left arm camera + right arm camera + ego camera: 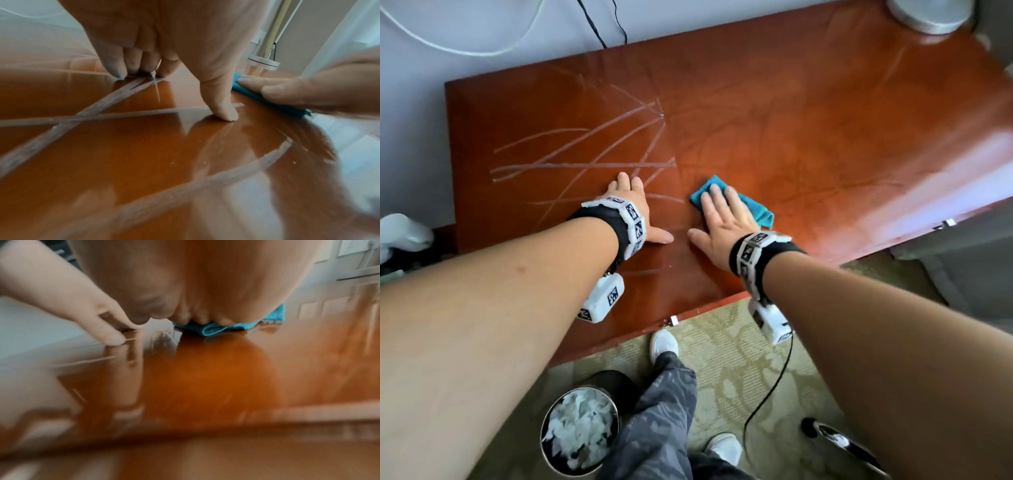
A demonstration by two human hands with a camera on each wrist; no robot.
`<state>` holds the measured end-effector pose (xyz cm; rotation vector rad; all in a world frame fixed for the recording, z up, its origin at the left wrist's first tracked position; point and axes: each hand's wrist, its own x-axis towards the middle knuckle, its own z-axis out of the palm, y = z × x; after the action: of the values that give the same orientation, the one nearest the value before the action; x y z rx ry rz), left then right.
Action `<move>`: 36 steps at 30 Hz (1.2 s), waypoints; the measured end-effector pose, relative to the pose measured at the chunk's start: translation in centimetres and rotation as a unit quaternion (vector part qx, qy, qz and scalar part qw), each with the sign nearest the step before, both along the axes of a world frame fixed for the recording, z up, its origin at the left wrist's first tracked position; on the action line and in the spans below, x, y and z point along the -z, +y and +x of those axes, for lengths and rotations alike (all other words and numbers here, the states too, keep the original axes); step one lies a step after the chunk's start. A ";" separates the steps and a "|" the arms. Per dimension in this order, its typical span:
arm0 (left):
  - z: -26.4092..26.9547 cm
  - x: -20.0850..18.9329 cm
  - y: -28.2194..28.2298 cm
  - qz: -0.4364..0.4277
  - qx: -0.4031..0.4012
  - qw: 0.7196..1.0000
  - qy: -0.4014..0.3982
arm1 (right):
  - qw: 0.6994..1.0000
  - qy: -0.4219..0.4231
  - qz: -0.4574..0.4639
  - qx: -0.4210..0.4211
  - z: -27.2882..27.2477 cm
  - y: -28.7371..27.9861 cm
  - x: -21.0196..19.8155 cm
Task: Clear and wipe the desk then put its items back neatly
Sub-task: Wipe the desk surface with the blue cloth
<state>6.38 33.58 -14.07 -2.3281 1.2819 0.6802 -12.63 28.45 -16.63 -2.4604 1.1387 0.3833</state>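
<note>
my right hand (726, 226) lies flat, fingers straight, pressing a folded blue cloth (751, 209) onto the desk (825, 120); no curl round the cloth, it is held by downward pressure alone. the cloth sits near the front edge, roughly mid-desk, part of it showing beyond my fingertips. my left hand (637, 209) is just beside it, well spread and empty, fingertips and thumb planted on the desk as a brace (the left wrist view shows the thumb tip down on the wood).

step in hand, as i judge it: the wiping. the clearing looks done, since nothing but a white lamp base (928, 13) at the far right corner stands on the desk.

finding: pale streak marks (585, 161) cross the left half of the desk, several running under and past my left hand. the right half reads glossier, with fewer marks.

next move, in my estimate: sweep the cloth leftward across those streaks, keeping the palm flat so the cloth does not bunch, and lift the left hand out of the path first. the items to be put back are not in view, apart from a bin (580, 425) on the floor.
</note>
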 end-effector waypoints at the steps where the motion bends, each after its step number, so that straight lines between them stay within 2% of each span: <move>1: 0.0 -0.1 0.1 -0.007 0.003 1.000 -0.002 | 1.000 -0.009 0.000 -0.009 -0.3 1.9 0.1; 4: 0.0 -0.2 0.6 -0.017 0.018 1.000 -0.011 | 0.999 -0.024 0.011 -0.045 -1.6 7.4 0.0; 7: 0.0 -0.5 1.2 0.003 0.046 0.998 -0.036 | 0.997 -0.020 0.032 -0.070 -3.0 10.3 -0.2; 11: -0.3 -0.5 2.6 0.026 0.057 0.997 -0.048 | 0.996 -0.037 0.029 -0.080 -4.1 11.3 -0.4; 17: -0.2 -0.5 3.4 0.004 0.053 0.998 -0.033 | 0.992 -0.030 0.002 -0.123 -5.0 11.8 0.0; 21: 0.3 -1.3 3.6 -0.040 0.018 0.999 -0.007 | 0.991 -0.020 -0.023 -0.133 -4.2 11.7 0.7; 26: 3.5 -1.6 3.1 -0.199 -0.063 0.977 0.033 | 0.993 -0.008 -0.025 -0.114 -0.8 10.0 1.2; 36: 16.7 -1.8 -4.7 -0.216 -0.101 0.971 0.026 | 0.996 0.055 0.015 -0.072 11.1 -1.3 0.1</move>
<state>23.11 28.86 -12.25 -2.8402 1.3344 0.5701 -1.55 27.20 -16.71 -2.5292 0.9933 0.5800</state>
